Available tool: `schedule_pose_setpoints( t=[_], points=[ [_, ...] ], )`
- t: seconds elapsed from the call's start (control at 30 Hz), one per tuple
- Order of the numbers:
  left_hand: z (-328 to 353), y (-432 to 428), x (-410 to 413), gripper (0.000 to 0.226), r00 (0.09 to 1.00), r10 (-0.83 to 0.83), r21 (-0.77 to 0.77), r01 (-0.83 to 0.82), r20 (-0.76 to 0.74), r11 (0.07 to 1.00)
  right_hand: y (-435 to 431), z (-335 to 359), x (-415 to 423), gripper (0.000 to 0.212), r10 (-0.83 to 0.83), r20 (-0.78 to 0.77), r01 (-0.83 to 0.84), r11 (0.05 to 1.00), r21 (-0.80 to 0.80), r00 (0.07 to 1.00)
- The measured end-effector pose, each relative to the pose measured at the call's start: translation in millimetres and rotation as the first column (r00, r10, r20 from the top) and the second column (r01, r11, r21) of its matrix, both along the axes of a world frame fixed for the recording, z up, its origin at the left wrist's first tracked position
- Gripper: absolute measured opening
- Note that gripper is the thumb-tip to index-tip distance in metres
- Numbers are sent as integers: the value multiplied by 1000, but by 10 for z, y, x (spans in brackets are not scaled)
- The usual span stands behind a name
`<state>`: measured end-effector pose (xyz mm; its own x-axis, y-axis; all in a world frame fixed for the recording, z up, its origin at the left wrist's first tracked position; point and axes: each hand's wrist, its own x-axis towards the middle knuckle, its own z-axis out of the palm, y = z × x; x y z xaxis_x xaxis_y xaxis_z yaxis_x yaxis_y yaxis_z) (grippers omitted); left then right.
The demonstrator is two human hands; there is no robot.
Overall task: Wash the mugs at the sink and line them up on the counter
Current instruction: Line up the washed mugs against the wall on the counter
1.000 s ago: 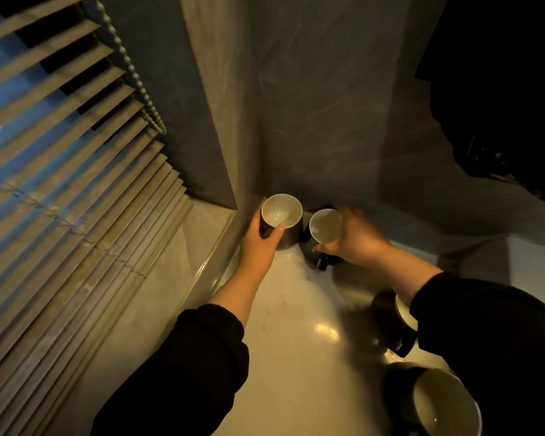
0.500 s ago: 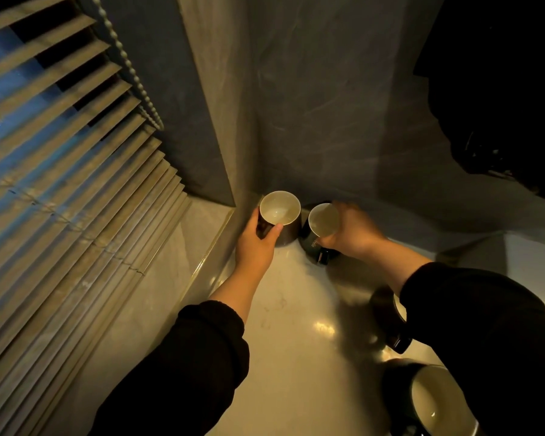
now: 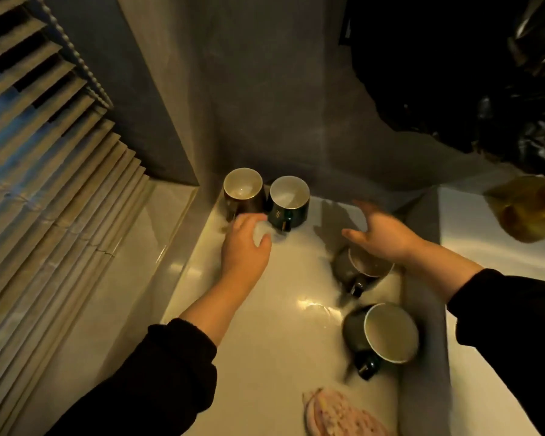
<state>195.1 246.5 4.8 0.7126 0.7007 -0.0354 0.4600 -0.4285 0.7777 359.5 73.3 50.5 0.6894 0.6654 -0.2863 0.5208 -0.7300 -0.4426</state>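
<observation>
Glossy counter carries glazed brown mug and green mug (side by side) beyond released left grip, right grip.

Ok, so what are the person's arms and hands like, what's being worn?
Both arms wear loose black long sleeves, the left sleeve and right sleeve ending at the forearm. The left hand and right hand are bare: no gloves, rings or watch visible.

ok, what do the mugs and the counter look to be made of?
Mugs: probably glazed ceramic. They are glossy and dark outside, pale and smooth inside, with thick walls and a moulded handle.
Counter: pale polished stone or a solid-surface look-alike, cannot tell which. It throws back a sharp lamp highlight.
</observation>
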Motion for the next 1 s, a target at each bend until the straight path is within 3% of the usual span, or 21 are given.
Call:
schedule_pose_setpoints(
  t=[0.1, 0.17, 0.27, 0.37, 0.5, 0.7, 1.0],
  points=[
    [49, -522, -9, 21, 943, -247, -224, 197, -224, 954, -399, -3, -50, 70, -49, -46, 47, 998, -40, 998],
    [22, -864, 0, 33, 871, -383, -317, 285, -307, 904, -590, 11, -129, 70, -88, -48, 86, 995, -54, 995],
    [-22, -1272, -13, 48, 827, -440, -375, 307, -350, 875, -778, 31, -290, 64, -61, 16, 61, 998, -11, 998],
    [-53, -1510, -5, 51, 835, -399, -350, 269, -380, 897, -913, 39, -425, 61, 6, 59, -5, 1000, -16, 998],
    [-32, -1653, 18, 29, 875, -318, -299, 213, -365, 930, -1005, 66, -490, 61, -15, 76, 16, 1000, -11, 997],
    [0, -1565, -153, 23, 879, -281, -236, 200, -385, 951, -924, 62, -457, 63, -43, 2, 43, 999, 18, 999],
    [88, -914, -436, 20, 907, -90, -173, 19, -412, 985, -458, -77, -398, 93, -123, -16, 122, 991, -50, 992]
  ],
)
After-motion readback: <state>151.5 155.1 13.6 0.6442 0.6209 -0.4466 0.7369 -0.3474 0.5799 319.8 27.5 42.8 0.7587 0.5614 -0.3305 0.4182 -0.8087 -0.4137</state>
